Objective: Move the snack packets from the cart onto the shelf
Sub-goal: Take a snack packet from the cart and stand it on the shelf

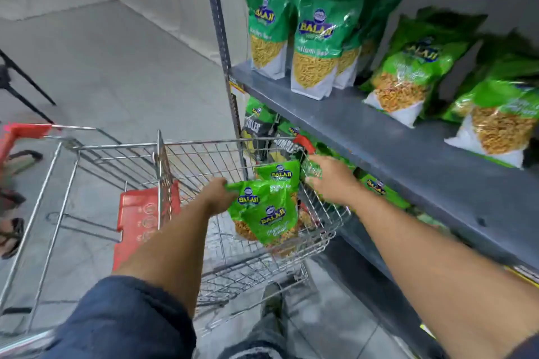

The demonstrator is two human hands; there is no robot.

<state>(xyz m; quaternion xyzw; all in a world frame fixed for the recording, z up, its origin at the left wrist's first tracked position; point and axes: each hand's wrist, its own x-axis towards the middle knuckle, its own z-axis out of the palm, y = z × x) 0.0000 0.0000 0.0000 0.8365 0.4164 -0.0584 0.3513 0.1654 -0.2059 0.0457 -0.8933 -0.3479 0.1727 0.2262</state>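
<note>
A wire shopping cart [204, 151] stands in front of me beside a grey metal shelf [379, 137]. Several green snack packets [277, 175] lie in the cart's right end. My left hand [217, 197] reaches into the cart and grips the top left corner of the nearest green packet [264, 213]. My right hand [332, 181] is at the cart's right rim, its fingers closed on the top of another green packet [310, 167] that is mostly hidden behind the hand. Green packets [315, 41] stand in rows on the shelf above.
More packets [259, 125] fill the lower shelf behind the cart. A red child seat flap [143, 218] hangs inside the cart. A second red-handled cart [17, 140] and someone's sandalled feet [11, 233] are at the left. Tiled floor [102, 67] lies beyond.
</note>
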